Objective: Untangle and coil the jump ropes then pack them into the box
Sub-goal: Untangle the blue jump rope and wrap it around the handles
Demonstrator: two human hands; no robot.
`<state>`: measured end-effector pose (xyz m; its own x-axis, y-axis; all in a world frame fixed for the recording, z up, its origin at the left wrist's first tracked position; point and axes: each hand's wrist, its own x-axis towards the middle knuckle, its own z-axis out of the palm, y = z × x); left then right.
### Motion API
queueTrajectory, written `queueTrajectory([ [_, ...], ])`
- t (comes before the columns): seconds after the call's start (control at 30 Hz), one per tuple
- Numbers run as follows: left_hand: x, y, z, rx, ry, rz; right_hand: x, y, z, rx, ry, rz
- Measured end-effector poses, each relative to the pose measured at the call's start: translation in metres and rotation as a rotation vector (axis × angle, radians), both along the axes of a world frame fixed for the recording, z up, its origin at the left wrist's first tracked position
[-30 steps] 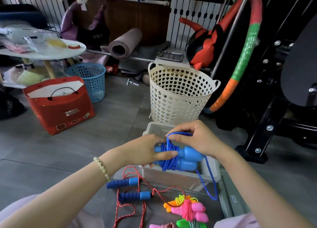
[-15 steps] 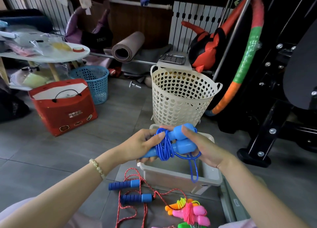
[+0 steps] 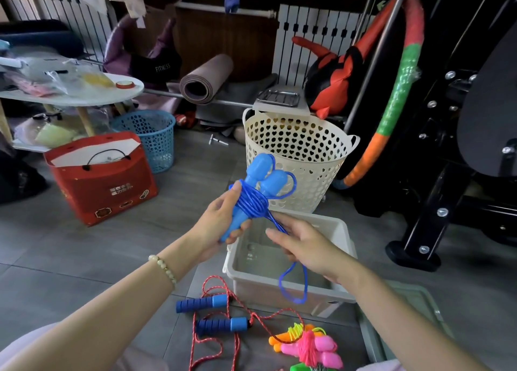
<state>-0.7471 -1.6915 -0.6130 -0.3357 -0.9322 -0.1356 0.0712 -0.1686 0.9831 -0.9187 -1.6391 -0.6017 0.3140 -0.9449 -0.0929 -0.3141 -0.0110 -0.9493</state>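
A cream perforated basket (image 3: 299, 158) is standing just behind the white box (image 3: 257, 285), which is sitting open on the grey floor. A red bag (image 3: 100, 180) is standing well off to the box's left.

Above the box's left rim, the left hand (image 3: 221, 225) is gripping the blue jump rope (image 3: 253, 203), its fingers curling round the lower ends of the two handles and its thumb pressing on the wound cord. Over the box's middle, the right hand (image 3: 305, 245) is pinching the rope's free strand between thumb and curled fingers, and a loop is dangling down past the box's front wall.

In front of the box, a red jump rope (image 3: 221, 326) with dark blue handles is lying loose beside a pink and orange bundled rope (image 3: 310, 345).
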Motion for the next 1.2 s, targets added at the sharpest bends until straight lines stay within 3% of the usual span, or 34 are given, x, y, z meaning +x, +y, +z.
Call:
queueTrajectory([
  [0.17, 0.016, -0.021, -0.001, -0.043, -0.109, 0.259, -0.009, 0.004, -0.005, -0.231, 0.529, 0.061],
  [0.33, 0.021, -0.025, -0.013, -0.271, -0.489, 0.044, -0.012, 0.003, 0.013, -0.560, 0.790, 0.017],
  [0.5, 0.012, -0.006, -0.006, -0.303, -0.679, -0.409, -0.020, -0.007, 0.012, -0.567, 0.581, -0.034],
  [0.63, 0.009, 0.007, 0.002, -0.410, -0.704, -0.580, -0.017, -0.007, 0.014, -0.474, 0.422, -0.055],
  [0.9, 0.008, 0.017, 0.012, -0.442, -0.555, -0.565, -0.013, -0.008, 0.018, -0.078, -0.056, 0.045],
  [1.07, 0.012, 0.014, 0.015, -0.339, -0.203, -0.515, -0.019, -0.008, 0.020, 0.205, -0.416, 0.109],
  [1.13, 0.012, 0.011, 0.012, -0.262, -0.132, -0.430, -0.018, -0.007, 0.021, 0.191, -0.475, 0.121],
  [1.2, 0.009, 0.010, 0.007, -0.201, -0.110, -0.377, -0.016, -0.008, 0.020, 0.105, -0.402, 0.094],
])
